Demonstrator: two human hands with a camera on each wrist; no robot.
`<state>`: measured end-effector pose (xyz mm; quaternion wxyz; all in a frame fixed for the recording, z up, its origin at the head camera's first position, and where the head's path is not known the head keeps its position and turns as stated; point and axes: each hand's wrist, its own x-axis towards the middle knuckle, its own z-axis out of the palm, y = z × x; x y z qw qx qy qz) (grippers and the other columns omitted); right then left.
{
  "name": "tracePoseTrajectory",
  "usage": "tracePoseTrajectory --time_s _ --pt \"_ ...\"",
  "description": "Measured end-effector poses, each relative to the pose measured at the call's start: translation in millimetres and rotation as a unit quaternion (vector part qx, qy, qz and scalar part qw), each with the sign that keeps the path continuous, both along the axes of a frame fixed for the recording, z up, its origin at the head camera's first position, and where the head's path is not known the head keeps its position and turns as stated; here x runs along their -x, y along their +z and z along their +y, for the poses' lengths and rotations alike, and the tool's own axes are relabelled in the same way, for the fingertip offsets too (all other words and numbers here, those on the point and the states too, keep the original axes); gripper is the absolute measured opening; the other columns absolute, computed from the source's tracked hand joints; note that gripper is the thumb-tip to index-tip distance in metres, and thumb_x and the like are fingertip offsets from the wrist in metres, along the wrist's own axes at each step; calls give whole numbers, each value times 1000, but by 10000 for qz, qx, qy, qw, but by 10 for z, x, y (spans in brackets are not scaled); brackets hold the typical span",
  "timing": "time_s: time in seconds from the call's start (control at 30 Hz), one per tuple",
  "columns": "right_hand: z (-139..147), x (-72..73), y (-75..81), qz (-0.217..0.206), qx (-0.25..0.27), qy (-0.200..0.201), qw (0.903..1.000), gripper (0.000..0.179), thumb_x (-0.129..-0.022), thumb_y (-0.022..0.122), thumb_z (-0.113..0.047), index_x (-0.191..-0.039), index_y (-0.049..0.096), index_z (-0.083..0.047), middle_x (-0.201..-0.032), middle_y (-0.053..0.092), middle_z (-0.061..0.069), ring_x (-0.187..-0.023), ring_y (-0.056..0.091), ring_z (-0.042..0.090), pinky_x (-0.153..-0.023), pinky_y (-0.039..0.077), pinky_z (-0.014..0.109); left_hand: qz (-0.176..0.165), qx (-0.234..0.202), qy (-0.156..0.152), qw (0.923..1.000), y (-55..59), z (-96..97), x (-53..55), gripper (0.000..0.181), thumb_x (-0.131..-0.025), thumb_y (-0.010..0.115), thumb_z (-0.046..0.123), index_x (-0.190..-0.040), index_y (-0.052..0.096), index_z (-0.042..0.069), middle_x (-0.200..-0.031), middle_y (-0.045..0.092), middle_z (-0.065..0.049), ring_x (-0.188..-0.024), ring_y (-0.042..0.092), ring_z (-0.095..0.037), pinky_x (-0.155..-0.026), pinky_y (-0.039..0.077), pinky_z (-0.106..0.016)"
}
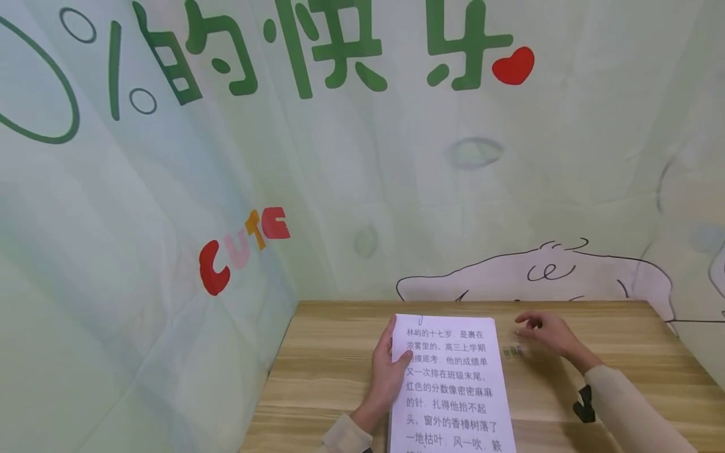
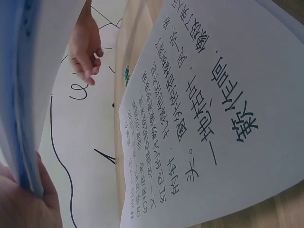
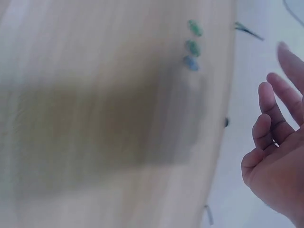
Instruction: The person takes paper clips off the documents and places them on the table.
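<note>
My left hand [image 1: 391, 371] grips the left edge of a stack of printed paper [image 1: 447, 384], thumb over the top sheet, which carries large Chinese text. A thin curved mark, perhaps a paper clip [image 1: 420, 319], shows at the sheet's top edge. Close to the camera in the left wrist view, bluish paper edges [image 2: 28, 118] rise from the left hand's fingers. To the right of the stack hovers my right hand [image 1: 546, 333], fingers loosely bent, nothing visible in them. Near it on the table lie small green and blue clip-like pieces [image 3: 192, 47], blurred.
The wood-grain table [image 1: 323, 352] reaches back to a pale green printed curtain [image 1: 362, 163] with lettering and a cartoon outline. Another curtain side [image 1: 141, 302] closes off the left. A black piece [image 1: 584, 404] sits at the right sleeve's wrist.
</note>
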<state>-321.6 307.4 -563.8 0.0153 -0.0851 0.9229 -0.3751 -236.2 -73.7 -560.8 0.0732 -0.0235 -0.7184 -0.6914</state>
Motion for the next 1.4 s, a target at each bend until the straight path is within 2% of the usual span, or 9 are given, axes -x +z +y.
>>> tracePoseTrajectory --time_s 0.13,0.23,0.33,0.47,0.7,0.87,1.03,1.13,1.4 --pt "-99 43 115 11 13 -49 10000 45 -109 59 -39 -125 70 2 -103 71 10 -98 63 27 -77 52 35 84 -3 -23 10000 2 16 4 83 -95 61 -14 -166 35 21 -170 37 -11 -143 54 -35 -112 53 -36" --pt "-189 57 214 37 237 22 9997 50 -114 47 -40 -126 68 4 -101 72 11 -102 65 32 -82 53 37 110 56 -7 9999 4 27 5 83 -95 61 -14 -166 36 21 -171 37 -10 -146 51 -35 -116 48 -40" --pt "-296 51 322 60 501 71 9987 54 -115 40 -40 -127 66 5 -96 72 9 -102 65 35 -83 53 36 58 66 25 10000 17 49 0 83 -95 61 -12 -166 37 23 -167 42 -12 -140 56 -34 -112 53 -37" --pt "-456 25 443 67 665 145 9977 58 -115 37 -45 -129 64 5 -94 72 8 -99 63 33 -82 51 34 2 53 48 10000 38 84 -17 83 -95 63 -11 -165 38 25 -162 48 -15 -130 63 -32 -101 60 -33" --pt "-690 -3 572 157 759 323 9965 56 -115 39 -46 -130 66 0 -105 75 14 -97 61 26 -83 50 36 44 132 91 9999 49 115 -28 82 -95 62 -11 -165 39 25 -165 46 -11 -139 56 -33 -114 52 -46" --pt "-812 -9 630 296 734 473 9957 47 -114 44 -41 -126 68 -2 -99 75 13 -94 64 25 -83 50 36 60 191 88 9998 45 131 -42 82 -95 62 -11 -165 39 25 -167 43 -9 -144 51 -34 -121 44 -52" --pt "-989 -39 685 561 264 678 9958 33 -112 52 -39 -113 70 -11 -90 72 2 -87 63 21 -75 47 32 62 275 130 9995 33 175 -60 83 -93 63 -12 -164 40 25 -170 40 -5 -151 44 -35 -125 37 -56" --pt "-1107 -58 713 668 61 843 9942 29 -111 54 -39 -109 71 -15 -87 70 -2 -82 61 18 -72 47 30 100 295 102 9995 26 209 -67 83 -93 63 -12 -164 41 25 -170 40 -4 -152 43 -36 -124 38 -56" --pt "-1331 -95 744 648 42 1098 9918 28 -106 65 -36 -117 75 -13 -93 71 -3 -77 62 13 -68 53 27 205 200 -66 9996 31 278 -89 82 -95 62 -10 -165 38 25 -172 36 -4 -150 46 -33 -122 43 -52"
